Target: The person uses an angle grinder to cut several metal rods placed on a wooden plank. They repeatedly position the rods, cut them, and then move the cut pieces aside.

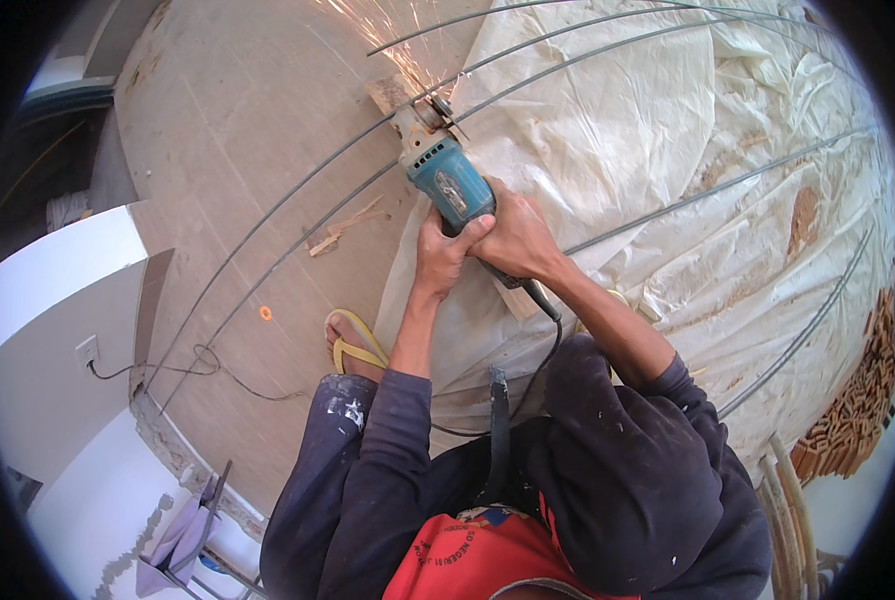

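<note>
Both of my hands hold a teal angle grinder [451, 187] by its body. My left hand [441, 247] wraps its left side, and my right hand [520, 232] grips the right side and rear, thumb across the top. At the far end, the grinder's disc [458, 124] meets a long steel rod [352, 143]. Sparks [407, 50] fly away from the contact toward the far left. A second steel rod [297, 254] runs alongside, passing by the grinder head. Under the rods near the head lies a wooden block [389, 93]. The black power cord [546, 300] leaves the grinder's rear.
Plastic sheeting [607, 120] covers the floor on the right, with more rods [737, 183] across it. Wood scraps [339, 232] lie on the tiles. My sandalled foot [355, 345] is close by. A cord runs from a wall socket [87, 351]; bricks [847, 400] are piled at right.
</note>
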The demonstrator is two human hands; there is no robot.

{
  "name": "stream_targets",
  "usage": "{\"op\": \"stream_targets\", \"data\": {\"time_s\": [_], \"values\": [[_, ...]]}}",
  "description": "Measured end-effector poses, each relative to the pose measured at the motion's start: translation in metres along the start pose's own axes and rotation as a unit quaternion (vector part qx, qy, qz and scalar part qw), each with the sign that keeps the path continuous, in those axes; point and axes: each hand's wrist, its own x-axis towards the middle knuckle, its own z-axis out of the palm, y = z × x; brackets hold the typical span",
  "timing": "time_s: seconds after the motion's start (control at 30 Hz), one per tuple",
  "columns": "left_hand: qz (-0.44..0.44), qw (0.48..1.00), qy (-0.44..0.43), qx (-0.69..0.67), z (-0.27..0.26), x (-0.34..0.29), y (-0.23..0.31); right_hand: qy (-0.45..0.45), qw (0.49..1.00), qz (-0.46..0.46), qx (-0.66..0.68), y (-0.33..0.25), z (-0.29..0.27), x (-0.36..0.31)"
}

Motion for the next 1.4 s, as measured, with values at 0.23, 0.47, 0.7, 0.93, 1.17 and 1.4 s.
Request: {"op": "stream_targets", "data": {"time_s": [0.23, 0.47, 0.7, 0.93, 1.17, 1.4], "values": [[-0.005, 1.000, 0.009, -0.011, 0.002, -0.002, 0.003, -0.019, 0.999, 0.031, -0.004, -0.001, 0.000, 0.001], [-0.002, 1.000, 0.005, 0.001, -0.001, -0.002, 0.001, 0.012, 1.000, -0.015, -0.010, 0.002, 0.006, 0.000], [0.014, 1.000, 0.000, -0.004, -0.004, -0.001, -0.001, 0.013, 1.000, -0.006, -0.013, -0.003, 0.005, -0.001], [0.008, 1.000, 0.011, -0.002, 0.001, -0.005, 0.006, 0.012, 1.000, -0.006, -0.015, -0.002, 0.004, -0.002], [0.008, 1.000, 0.005, -0.010, 0.000, -0.004, 0.005, 0.013, 1.000, -0.005, -0.017, -0.002, 0.005, -0.002], [0.005, 1.000, 0.010, -0.012, -0.001, -0.004, 0.003, -0.003, 1.000, 0.007, -0.018, -0.006, 0.004, 0.000]]}}
